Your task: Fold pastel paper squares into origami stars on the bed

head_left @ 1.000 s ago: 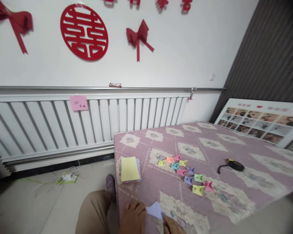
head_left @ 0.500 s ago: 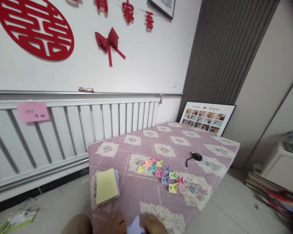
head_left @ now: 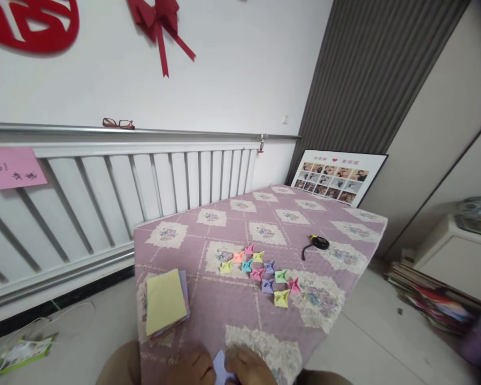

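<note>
Surface (head_left: 212, 289), covered by a mauve cloth with pale floral patches, occupies the centre and lower centre of the frame. Radiator (head_left: 120, 187) runs along the wall from the left edge to the upper centre. Photo board (head_left: 328, 179) leans at the surface's far end, right of centre. Both hands are at the bottom edge, partly cut off. Left hand (head_left: 192, 368): fingers bent and close together, beside the lavender paper (head_left: 221, 366). Right hand (head_left: 250, 366): blurred, fingers curled over the paper's right side. Whether either hand pinches it, I cannot tell. Paper stack (head_left: 166, 302), yellow on top, lies at lower left of the surface. Eyeglasses (head_left: 118, 124) rest on the pipe above the radiator, upper left. Black tape measure (head_left: 319, 243) lies right of centre. Smallest items: eleven small folded paper pieces (head_left: 257, 274) in several colours, grouped near centre, between stack and tape measure.
</note>
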A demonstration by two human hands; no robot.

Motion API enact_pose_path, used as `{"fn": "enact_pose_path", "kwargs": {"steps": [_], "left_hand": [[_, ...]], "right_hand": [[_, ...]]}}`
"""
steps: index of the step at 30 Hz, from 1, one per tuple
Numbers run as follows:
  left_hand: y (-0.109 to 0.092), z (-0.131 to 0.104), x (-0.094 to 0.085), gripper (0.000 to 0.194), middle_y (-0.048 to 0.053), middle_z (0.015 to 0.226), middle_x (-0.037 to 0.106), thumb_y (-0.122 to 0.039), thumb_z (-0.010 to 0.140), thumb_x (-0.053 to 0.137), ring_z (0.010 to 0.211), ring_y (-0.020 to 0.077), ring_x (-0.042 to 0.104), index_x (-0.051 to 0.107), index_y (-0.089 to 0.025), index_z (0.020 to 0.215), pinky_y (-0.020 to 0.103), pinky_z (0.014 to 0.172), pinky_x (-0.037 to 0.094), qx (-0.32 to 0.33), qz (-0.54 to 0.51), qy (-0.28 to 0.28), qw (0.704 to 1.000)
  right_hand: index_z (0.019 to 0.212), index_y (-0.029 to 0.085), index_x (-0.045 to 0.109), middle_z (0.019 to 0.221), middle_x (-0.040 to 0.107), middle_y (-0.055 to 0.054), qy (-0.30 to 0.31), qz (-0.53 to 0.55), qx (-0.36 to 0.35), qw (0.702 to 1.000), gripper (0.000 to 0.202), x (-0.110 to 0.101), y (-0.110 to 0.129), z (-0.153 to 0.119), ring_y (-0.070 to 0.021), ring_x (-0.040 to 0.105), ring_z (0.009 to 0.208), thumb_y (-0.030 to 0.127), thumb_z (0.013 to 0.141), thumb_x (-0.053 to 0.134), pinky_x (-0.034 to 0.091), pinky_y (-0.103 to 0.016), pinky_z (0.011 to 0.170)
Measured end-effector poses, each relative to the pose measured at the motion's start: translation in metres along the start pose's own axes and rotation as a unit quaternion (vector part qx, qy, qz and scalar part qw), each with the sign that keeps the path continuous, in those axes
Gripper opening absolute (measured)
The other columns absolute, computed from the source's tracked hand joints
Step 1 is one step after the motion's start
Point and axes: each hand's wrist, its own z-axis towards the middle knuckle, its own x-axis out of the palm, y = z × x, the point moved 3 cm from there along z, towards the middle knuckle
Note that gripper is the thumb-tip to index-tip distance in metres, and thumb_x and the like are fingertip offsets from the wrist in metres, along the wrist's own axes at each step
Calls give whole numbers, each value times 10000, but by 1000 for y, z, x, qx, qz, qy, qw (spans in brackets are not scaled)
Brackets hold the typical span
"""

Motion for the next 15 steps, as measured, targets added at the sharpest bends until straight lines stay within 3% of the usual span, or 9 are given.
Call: {"fn": "enact_pose_path", "kwargs": {"steps": [6,9,15], "left_hand": [[-2,2,-14,107,12,885,666,-170,891,557,785,196,586,638,-234,861,316,654,412,-24,-35,88,995],[-3,4,-19,127,26,897,668,-162,898,528,807,204,587,637,-219,869,325,683,418,-51,-57,112,991],[0,11,-46,156,47,950,655,-131,885,484,900,204,567,628,-189,902,322,804,420,-160,-139,63,975]], "right_hand": [[865,246,648,922,638,-26,2,10,36,999,286,-16,14,1,-223,560,873,227,604,763,404,-289,751],[843,239,648,923,624,-33,-5,12,50,999,235,-23,22,1,-230,550,898,207,631,742,410,-300,774],[869,232,658,909,630,-42,-68,8,40,997,185,-33,30,-2,-216,554,890,96,759,598,423,-313,798]]}}
